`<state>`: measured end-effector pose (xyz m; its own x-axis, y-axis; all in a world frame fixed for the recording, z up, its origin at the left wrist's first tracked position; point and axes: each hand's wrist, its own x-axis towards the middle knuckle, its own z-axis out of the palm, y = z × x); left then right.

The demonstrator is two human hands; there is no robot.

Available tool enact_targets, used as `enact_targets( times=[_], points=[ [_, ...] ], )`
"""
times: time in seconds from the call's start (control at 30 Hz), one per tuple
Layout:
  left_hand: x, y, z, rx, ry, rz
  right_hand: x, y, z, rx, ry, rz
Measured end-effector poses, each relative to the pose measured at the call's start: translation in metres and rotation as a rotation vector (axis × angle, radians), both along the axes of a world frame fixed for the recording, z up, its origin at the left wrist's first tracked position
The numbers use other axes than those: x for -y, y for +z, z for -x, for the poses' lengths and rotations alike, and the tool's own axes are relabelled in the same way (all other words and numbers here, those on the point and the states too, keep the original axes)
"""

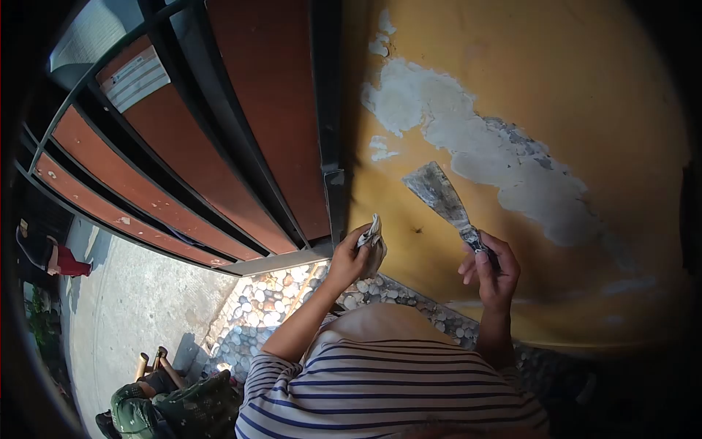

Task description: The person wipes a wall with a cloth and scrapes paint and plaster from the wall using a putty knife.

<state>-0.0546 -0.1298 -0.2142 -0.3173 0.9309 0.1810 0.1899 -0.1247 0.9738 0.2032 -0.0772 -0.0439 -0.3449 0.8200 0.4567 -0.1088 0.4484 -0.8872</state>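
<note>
Yellow wall (636, 161), head view: its smooth paint is crossed diagonally by an irregular, matte patch of whitish filler (446, 124), greyer and rougher along part of the upper edge. Beside it stands a gate (270, 110) of reddish-brown panels and dark bars; rounded pebbles (267, 300) line the wall's foot. The putty knife (439, 194) has a flat, flared blade, mottled grey, narrowing to a dark handle. It is held up before the wall, below the patch, the right hand (497, 272) closed around its handle. The left hand (352, 256) grips a crumpled whitish wad (374, 230), material uncertain.
</note>
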Motion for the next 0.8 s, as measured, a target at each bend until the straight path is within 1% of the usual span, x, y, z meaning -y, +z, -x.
enact_targets(
  times=[0.03,0.07,0.1,0.17,0.2,0.23,0.3,0.37,0.43,0.5,0.63,0.73,0.8],
  points=[
    [-0.002,0.004,0.000,0.004,-0.040,-0.009,0.004,0.006,-0.001,0.018,-0.075,-0.047],
    [-0.002,0.009,0.001,0.031,-0.065,0.000,0.008,0.014,0.000,-0.050,-0.113,0.020],
    [-0.002,0.010,0.001,0.058,-0.087,0.011,0.007,0.018,0.000,-0.048,-0.145,0.012],
    [-0.001,0.003,0.002,0.059,-0.134,0.005,0.005,0.027,0.000,-0.107,-0.270,-0.089],
    [0.001,0.000,0.003,0.061,-0.147,0.037,0.006,0.034,0.004,-0.132,-0.357,-0.096],
    [0.004,-0.003,0.004,0.062,-0.158,0.070,0.006,0.039,0.006,-0.132,-0.378,-0.103],
    [0.006,-0.016,0.007,0.057,-0.182,0.018,0.005,0.051,0.009,-0.166,-0.466,-0.114],
    [0.010,-0.021,0.012,0.070,-0.216,0.076,0.003,0.062,0.015,-0.171,-0.503,-0.095],
    [0.014,-0.019,0.018,0.046,-0.225,0.038,-0.002,0.071,0.020,0.001,-0.588,-0.223],
    [0.019,-0.022,0.023,0.077,-0.213,0.089,-0.006,0.081,0.026,0.038,-0.616,-0.256],
    [0.028,-0.032,0.032,0.109,-0.190,0.034,-0.019,0.093,0.029,0.097,-0.646,-0.295],
    [0.035,-0.036,0.035,0.079,-0.164,0.098,-0.027,0.099,0.032,0.109,-0.642,-0.281],
    [0.038,-0.037,0.036,0.141,-0.139,0.022,-0.031,0.100,0.037,0.133,-0.644,-0.272]
  ],
)
